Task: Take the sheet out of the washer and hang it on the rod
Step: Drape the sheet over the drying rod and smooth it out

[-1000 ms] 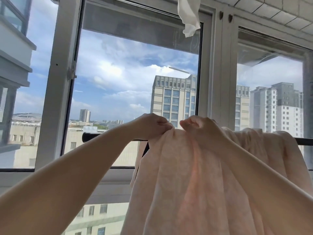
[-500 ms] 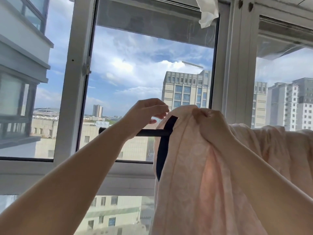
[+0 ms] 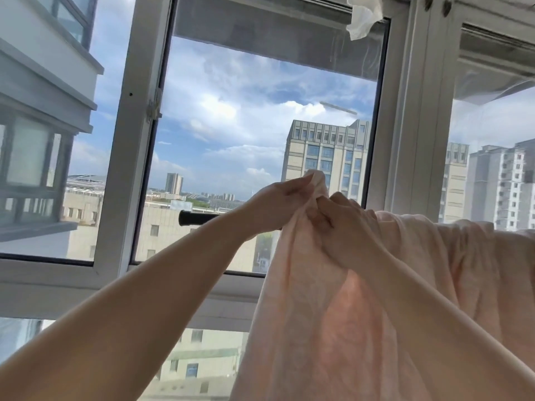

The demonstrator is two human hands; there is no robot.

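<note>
Draping sheet (image 3: 362, 299) hides rod (image 3: 197, 218) — both hands' fingertips buried.

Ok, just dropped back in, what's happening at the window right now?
A person is hanging a pale pink sheet on the dark rod in front of the window. Both hands pinch a bunched fold of it just above the rod: the left hand holds the top of the fold, the right hand grips right beside it. To the right the sheet is draped over the rod; the rod's left end is bare.
</note>
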